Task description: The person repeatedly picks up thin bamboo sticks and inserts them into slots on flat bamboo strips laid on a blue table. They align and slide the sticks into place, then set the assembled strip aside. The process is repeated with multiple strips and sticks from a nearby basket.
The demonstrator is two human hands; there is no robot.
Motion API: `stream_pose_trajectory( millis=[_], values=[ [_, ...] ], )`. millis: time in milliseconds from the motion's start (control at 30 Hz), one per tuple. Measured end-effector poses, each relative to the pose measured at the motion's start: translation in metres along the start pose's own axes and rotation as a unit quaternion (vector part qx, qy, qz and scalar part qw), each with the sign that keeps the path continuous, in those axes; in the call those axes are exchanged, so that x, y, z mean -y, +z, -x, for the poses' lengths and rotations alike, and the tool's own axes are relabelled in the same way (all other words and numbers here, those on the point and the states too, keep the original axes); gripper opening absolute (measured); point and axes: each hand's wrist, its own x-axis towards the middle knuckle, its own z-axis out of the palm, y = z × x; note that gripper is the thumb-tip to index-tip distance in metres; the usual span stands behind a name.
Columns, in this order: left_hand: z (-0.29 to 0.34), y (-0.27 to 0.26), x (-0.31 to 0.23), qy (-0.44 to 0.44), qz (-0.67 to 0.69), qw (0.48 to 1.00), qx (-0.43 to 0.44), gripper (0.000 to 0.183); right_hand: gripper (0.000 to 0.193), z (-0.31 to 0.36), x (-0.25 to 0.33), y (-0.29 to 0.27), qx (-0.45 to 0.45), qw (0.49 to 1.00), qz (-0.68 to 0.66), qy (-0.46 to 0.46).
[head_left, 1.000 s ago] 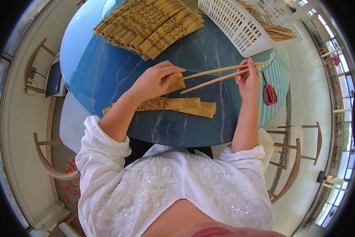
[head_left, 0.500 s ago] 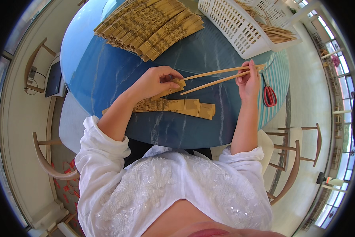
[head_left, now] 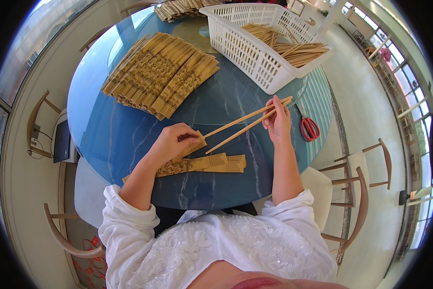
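My left hand [head_left: 170,142] pinches a gold-brown paper chopstick sleeve [head_left: 193,148] near its end. In my right hand [head_left: 279,120] is a pair of wooden chopsticks [head_left: 243,126], gripped by their far right ends. The sticks spread apart toward the left. The upper stick's tip meets the end of the sleeve; whether it is inside I cannot tell. The lower tip sits free, just right of the sleeve. Under and beside my left wrist lie several finished-looking flat sleeves [head_left: 221,163], partly hidden by my forearm.
A large fanned stack of printed sleeves [head_left: 163,72] covers the table's left side. At the back, a white perforated basket [head_left: 248,58] holds many loose chopsticks [head_left: 301,54]. Red-handled scissors [head_left: 310,129] rest near the right edge of the round blue marbled table [head_left: 216,190]. Wooden chairs [head_left: 358,207] stand around.
The view has tilted up, so more of the basket and another pile behind show. Both hands keep their holds, with the upper chopstick's tip still at the sleeve.
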Motion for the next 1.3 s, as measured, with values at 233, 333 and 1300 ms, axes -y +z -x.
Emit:
stream_pose_trajectory(
  millis=[233, 333, 1300],
  values=[
    [-0.0005, 0.0009, -0.0038, 0.018, -0.017, 1.0, 0.001, 0.011, 0.033, 0.0027, -0.0013, -0.0001, -0.007, 1.0, -0.002, 0.001],
    [0.0022, 0.0018, -0.0002, 0.012, -0.023, 1.0, 0.008, 0.011, 0.032, 0.0043, -0.0013, 0.0021, 0.007, 1.0, -0.01, -0.005],
    [0.0031, 0.0015, -0.0022, 0.064, -0.042, 0.997, -0.003, 0.007, 0.032, 0.0065, 0.0012, 0.0021, 0.051, 0.997, 0.014, -0.062]
  ],
)
